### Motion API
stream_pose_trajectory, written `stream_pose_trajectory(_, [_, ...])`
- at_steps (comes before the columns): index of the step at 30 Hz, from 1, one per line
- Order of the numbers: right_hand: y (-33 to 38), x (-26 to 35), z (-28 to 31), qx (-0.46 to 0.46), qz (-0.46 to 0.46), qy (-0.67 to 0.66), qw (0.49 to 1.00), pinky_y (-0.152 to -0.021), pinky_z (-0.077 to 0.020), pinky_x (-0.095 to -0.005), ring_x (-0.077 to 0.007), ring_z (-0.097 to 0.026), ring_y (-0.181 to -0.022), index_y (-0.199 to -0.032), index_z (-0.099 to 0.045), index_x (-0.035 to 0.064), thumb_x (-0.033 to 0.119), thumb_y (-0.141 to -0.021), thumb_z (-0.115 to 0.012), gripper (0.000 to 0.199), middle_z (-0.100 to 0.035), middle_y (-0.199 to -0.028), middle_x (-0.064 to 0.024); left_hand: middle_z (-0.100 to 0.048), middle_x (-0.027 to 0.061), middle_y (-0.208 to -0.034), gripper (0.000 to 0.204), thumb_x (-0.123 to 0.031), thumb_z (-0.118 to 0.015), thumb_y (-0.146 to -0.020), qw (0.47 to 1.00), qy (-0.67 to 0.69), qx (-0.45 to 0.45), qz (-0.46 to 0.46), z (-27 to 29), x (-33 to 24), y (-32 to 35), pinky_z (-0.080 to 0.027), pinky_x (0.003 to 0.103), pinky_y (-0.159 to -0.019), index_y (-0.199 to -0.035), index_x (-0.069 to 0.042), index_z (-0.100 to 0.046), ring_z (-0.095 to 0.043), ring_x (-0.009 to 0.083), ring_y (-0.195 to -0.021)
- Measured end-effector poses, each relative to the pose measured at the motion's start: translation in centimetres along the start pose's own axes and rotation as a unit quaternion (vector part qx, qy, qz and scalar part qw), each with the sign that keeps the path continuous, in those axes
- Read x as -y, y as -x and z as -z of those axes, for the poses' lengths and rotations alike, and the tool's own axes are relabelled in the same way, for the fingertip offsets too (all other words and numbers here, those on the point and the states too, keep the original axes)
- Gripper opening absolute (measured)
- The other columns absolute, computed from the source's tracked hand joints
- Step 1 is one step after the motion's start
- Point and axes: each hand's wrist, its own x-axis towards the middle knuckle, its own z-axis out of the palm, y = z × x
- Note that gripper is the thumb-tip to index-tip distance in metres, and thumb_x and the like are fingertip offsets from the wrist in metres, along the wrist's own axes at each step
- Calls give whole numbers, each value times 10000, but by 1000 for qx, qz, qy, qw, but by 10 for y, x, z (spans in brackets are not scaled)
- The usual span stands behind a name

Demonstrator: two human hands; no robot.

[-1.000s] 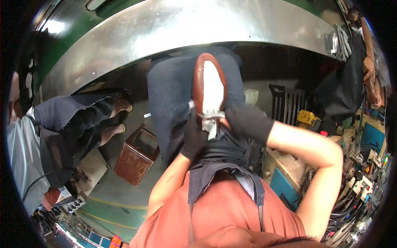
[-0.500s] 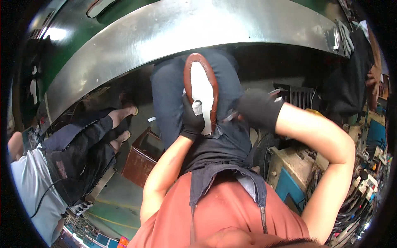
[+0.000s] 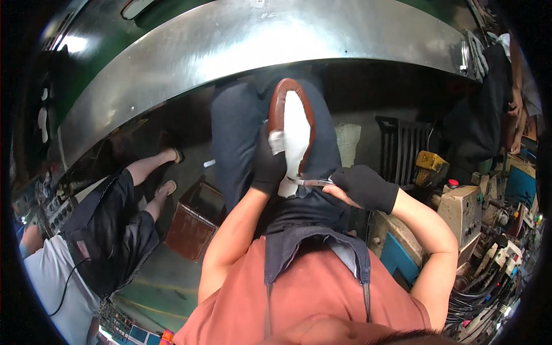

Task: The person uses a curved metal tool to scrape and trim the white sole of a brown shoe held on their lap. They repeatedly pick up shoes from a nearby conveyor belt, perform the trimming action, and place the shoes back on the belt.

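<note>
A brown leather shoe [image 3: 278, 115] with a white insole [image 3: 297, 123] facing up rests sole side up on my thighs, its toe pointing away from me. My left hand [image 3: 269, 165], in a black glove with white wrapping on the thumb, is closed round the shoe's left side. Metal pincers [image 3: 313, 182] are gripped in my right hand [image 3: 362, 187], gloved in black with bare fingertips. Their tip touches the shoe near the heel, on the right edge. The exact form of their jaws is too small to make out.
A curved metal bench edge [image 3: 259, 43] runs across in front of my knees. At the left, another person [image 3: 115, 213] sits close by. A brown box [image 3: 195, 224] stands on the floor. Machinery with a red button [image 3: 453, 183] and cables [image 3: 477, 287] crowds the right.
My right hand has swung in leftward and down, bringing the pincers to the shoe's heel end. The shoe and my left hand have shifted slightly right.
</note>
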Motion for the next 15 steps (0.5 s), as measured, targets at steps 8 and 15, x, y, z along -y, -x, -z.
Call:
stream_pose_trajectory(8, [-57,45,32,-96,294,149,939,-597,-479,-348,-279,-566,-654,-772,-557,63,397,-859,-615,351,-573,-744,-117,-414,176,-1390,625,-295,-615,-911,964,-43,202,-169,31,14,-5,-388,402,-1027,-1394,-37,-314,-463,256,-1237])
stream_pose_trajectory(15, [-25,16,-25,-205,114,-49,971,-561,-450,-403,-344,-561,-597,-873,-571,56,305,-921,-560,254,-517,-693,-177,-321,129,-1426,1089,-208,-863,-649,965,122,227,44,35,-8,-2,-312,394,-1096,-1462,-59,-154,-340,256,-1330])
